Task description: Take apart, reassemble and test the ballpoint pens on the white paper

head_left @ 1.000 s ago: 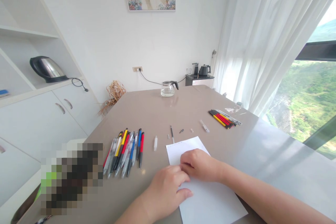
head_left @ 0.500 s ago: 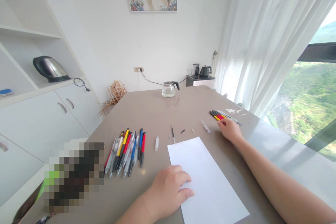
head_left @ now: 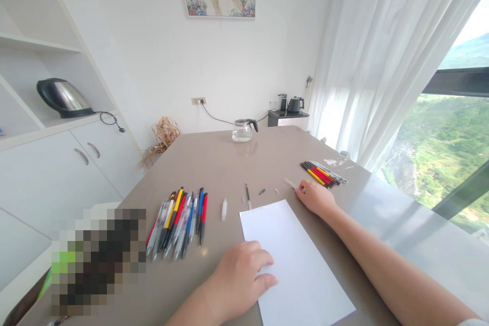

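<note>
In the head view, our right hand (head_left: 316,198) has moved from the pen row (head_left: 323,174) to the clear tube (head_left: 290,183) just beyond the paper (head_left: 294,260), touching its near end; whether it grips, we cannot tell. Our left hand (head_left: 244,271) stays on the paper, thumb and fingers apart.

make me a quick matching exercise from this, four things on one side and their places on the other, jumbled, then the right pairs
Things
1. Left hand
2. Right hand
3. Glass pot
4. Silver kettle

Places
A. Toward the far end of the table
B. On a shelf
C. At the left edge of the paper
D. At the near end of a clear tube

Right pairs
1-C, 2-D, 3-A, 4-B
</note>
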`<state>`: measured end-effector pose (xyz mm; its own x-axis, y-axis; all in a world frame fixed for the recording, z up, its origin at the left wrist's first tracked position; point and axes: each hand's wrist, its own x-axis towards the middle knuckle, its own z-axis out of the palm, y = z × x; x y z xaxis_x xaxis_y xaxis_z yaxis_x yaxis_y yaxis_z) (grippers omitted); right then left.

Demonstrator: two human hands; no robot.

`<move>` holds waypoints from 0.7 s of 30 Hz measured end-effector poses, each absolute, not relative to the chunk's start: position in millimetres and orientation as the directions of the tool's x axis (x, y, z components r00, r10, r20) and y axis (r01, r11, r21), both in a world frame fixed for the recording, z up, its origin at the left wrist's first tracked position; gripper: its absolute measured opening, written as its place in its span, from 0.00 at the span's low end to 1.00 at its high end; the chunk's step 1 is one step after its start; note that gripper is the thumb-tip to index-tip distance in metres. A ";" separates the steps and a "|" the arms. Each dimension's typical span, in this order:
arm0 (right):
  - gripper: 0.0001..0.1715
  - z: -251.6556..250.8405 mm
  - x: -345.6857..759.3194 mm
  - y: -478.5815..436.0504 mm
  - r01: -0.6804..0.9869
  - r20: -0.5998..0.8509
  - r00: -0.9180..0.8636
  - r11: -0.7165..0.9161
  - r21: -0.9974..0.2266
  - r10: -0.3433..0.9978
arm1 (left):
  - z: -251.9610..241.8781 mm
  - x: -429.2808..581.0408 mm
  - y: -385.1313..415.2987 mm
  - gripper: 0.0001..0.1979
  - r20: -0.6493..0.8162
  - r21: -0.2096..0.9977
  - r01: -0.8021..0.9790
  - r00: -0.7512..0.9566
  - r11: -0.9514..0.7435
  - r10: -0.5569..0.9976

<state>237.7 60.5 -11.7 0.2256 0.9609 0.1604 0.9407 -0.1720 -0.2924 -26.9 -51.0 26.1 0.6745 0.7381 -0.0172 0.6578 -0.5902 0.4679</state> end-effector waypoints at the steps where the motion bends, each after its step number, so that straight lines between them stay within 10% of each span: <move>1: 0.15 -10.6 237.3 59.6 0.938 0.158 0.233 -0.179 -0.297 0.959 | 26.1 -27.0 -51.0 0.11 -0.015 0.470 0.656 0.675 -0.591 0.737; 5: 0.14 0.9 233.0 52.4 0.922 0.172 0.242 -0.170 -0.348 0.955 | 26.2 -26.9 -50.6 0.11 -0.013 0.494 0.650 0.670 -0.577 0.743; 11: 0.17 27.8 200.2 21.9 0.468 0.082 -0.266 0.204 -0.860 0.960 | 26.2 -27.8 -48.3 0.15 -0.056 0.639 0.629 0.612 -0.443 0.789; 21: 0.15 23.7 163.0 -2.2 0.295 -0.126 -0.581 0.064 -0.954 0.804 | 17.1 -30.5 -39.5 0.22 0.010 0.936 0.325 0.362 -0.136 0.932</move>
